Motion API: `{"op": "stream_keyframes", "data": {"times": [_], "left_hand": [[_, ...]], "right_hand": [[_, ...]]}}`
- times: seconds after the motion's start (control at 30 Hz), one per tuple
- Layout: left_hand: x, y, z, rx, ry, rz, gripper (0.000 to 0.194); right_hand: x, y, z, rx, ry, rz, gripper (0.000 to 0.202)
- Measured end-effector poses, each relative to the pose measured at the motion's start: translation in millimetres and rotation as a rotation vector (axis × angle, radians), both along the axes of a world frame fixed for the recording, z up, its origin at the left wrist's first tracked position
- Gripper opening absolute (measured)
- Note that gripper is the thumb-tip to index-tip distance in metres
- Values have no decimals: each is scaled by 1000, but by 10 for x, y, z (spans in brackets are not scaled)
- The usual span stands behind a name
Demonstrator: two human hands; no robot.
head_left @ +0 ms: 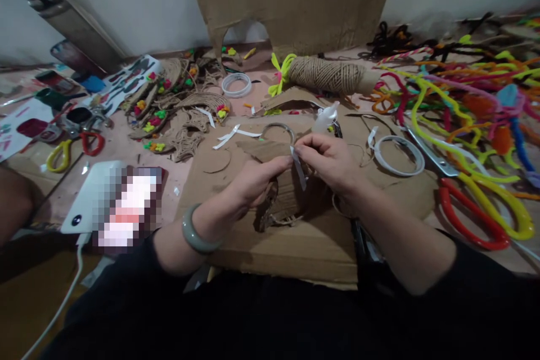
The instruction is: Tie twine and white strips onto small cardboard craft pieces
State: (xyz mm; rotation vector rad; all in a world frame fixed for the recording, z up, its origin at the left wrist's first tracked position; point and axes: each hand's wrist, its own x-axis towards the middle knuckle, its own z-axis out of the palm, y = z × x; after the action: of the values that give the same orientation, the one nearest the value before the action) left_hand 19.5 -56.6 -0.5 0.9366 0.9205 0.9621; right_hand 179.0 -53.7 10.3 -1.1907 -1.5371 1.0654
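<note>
My left hand (pixel 255 180) is closed around a small brown cardboard piece (pixel 287 199) with a rough, twine-like edge, its thumb pressed near the top. A narrow white strip (pixel 299 171), perhaps double-sided tape, hangs across that piece. The fingertips of my right hand (pixel 329 160) pinch the strip's upper end. Both hands are above a flat cardboard sheet (pixel 291 256). Just beyond them lie a thin ring (pixel 278 128), loose white strips (pixel 230 136) and a small translucent bottle (pixel 325 116). Fingers hide part of the held piece.
At right are large scissors (pixel 475 236), a white tape roll (pixel 399 156) and tangled pipe cleaners (pixel 455 101). A twine spool (pixel 329 74) lies behind. Twine-covered shapes (pixel 169 107), paint jars (pixel 40 130), a power bank (pixel 90 191) and a phone (pixel 130 208) are left.
</note>
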Motion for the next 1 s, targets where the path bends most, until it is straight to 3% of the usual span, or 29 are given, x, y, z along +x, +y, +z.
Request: {"op": "stream_keyframes", "data": {"times": [0.3, 0.43, 0.53, 0.67, 0.8, 1.0], "left_hand": [[15, 62, 55, 76, -83, 152, 16], [-11, 85, 87, 36, -173, 227, 19], [-35, 96, 90, 19, -147, 224, 17], [-65, 105, 104, 5, -140, 137, 20], [-93, 99, 109, 131, -213, 248, 34], [-94, 108, 39, 173, -132, 141, 23]], "right_hand": [[4, -27, -70, 266, -38, -247, 13], [0, -31, -106, 322, -114, -180, 15], [-6, -15, -120, 209, -92, -123, 17], [0, 8, -73, 1, 99, -62, 16], [15, 25, -3, -159, 308, -39, 17], [25, 47, -15, -179, 332, -3, 17]]}}
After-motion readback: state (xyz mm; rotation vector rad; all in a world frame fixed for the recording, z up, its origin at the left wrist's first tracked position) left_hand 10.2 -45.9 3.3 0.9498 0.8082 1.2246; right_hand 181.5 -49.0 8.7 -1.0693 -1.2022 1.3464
